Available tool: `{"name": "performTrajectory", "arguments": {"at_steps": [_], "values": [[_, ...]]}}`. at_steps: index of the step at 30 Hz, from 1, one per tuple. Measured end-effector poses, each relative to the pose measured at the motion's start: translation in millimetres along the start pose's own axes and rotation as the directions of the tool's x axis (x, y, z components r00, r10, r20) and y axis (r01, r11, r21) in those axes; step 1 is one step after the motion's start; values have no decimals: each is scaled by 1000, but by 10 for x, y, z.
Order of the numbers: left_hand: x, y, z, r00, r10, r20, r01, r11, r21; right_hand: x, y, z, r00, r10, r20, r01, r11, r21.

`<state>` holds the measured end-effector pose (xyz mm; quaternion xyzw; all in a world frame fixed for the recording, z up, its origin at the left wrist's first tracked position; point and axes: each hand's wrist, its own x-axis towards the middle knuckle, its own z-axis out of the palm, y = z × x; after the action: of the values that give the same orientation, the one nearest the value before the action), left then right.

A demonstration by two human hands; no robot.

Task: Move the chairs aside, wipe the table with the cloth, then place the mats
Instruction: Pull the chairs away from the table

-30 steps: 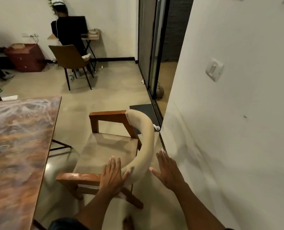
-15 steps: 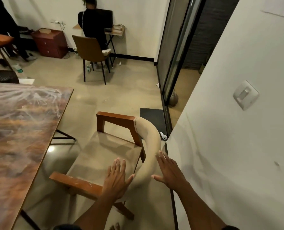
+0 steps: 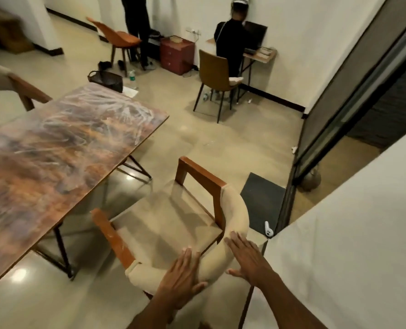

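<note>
Head view: both hands lay on the padded back of an armchair pulled away from the table.

The chair [image 3: 171, 224] stood between the table [image 3: 62, 148] and a white wall [image 3: 344, 233], a dark mat [image 3: 262, 203] on the floor behind it; its seat faced the table, arms pointing that way. The left hand [image 3: 182, 279] lay flat on the backrest, fingers straight; the right hand [image 3: 247, 257] seemed to press the outer curve, fingers spread wide, gripping nothing.

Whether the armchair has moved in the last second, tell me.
Cannot tell: the camera swung; the armchair remains between table and wall.
</note>
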<state>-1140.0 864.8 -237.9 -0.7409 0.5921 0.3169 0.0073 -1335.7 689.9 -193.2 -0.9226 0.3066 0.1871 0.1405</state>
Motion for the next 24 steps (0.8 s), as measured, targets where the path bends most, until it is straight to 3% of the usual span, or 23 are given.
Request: {"name": "performTrajectory", "arguments": {"at_steps": [5,12,15,18,21,24], "values": [[-6,242,127,987,-157,-29,154,985,-78,310,257,76,991,-134,10,134,985,-113],[10,331,124,976,-208,-68,203,976,-75,464,367,83,984,-174,37,178,970,-164],[26,339,175,970,-218,-106,216,976,-30,539,398,64,991,-128,44,133,977,-166],[6,355,188,966,-237,-99,237,971,-16,504,352,-17,981,-177,81,187,972,-141],[20,372,85,963,-249,-99,243,968,-70,522,396,-75,979,-196,50,199,977,-78],[66,295,71,958,-275,-83,265,957,-116,608,498,-111,973,-205,107,211,976,-46]]}}
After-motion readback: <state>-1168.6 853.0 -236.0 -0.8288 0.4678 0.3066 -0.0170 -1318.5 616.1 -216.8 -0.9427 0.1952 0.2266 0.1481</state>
